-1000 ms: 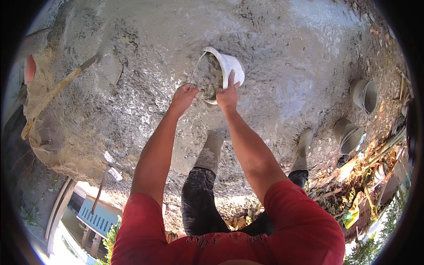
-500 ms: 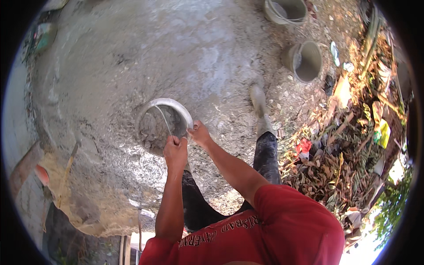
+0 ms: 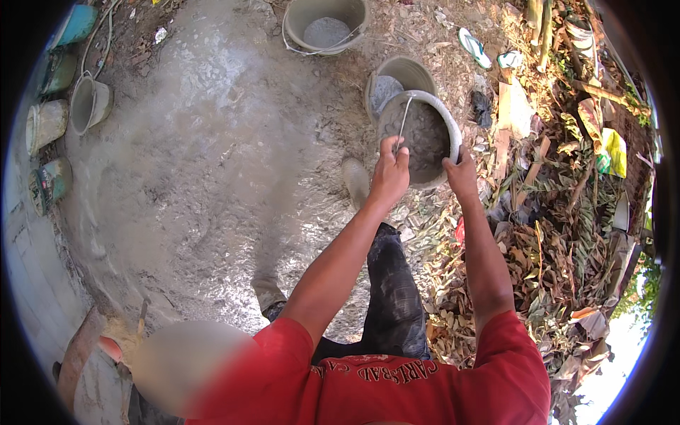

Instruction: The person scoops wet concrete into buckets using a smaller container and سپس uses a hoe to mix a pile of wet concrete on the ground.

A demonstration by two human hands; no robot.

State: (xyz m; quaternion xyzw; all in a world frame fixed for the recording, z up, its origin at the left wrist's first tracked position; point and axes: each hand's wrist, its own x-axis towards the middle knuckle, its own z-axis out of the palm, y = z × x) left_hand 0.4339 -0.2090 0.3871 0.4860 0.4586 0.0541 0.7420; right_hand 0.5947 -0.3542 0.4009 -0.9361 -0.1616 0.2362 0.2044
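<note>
A grey bucket (image 3: pixel 453 131) filled with wet grey mortar (image 3: pixel 427 142) is held out in front of me, to the right. My left hand (image 3: pixel 391 173) is closed round its thin handle (image 3: pixel 405 117), which runs up to the far rim. My right hand (image 3: pixel 462 173) grips the rim on the right side. The held bucket partly covers a second bucket (image 3: pixel 411 69) just beyond it, which has some grey material inside. Whether the two touch, I cannot tell.
Another bucket (image 3: pixel 327 10) with a handle stands farther off. Several containers, including a small bucket (image 3: pixel 91 105), line the far left. Dry leaves (image 3: pixel 524 262) and debris cover the right side. A slipper (image 3: pixel 474 48) lies beyond them. Wet, mortar-smeared ground (image 3: pixel 191 191) stretches leftward.
I have turned and stepped right, carrying the mortar-filled bucket from the ground in front of me over to the other buckets. Both hands have kept their hold.
</note>
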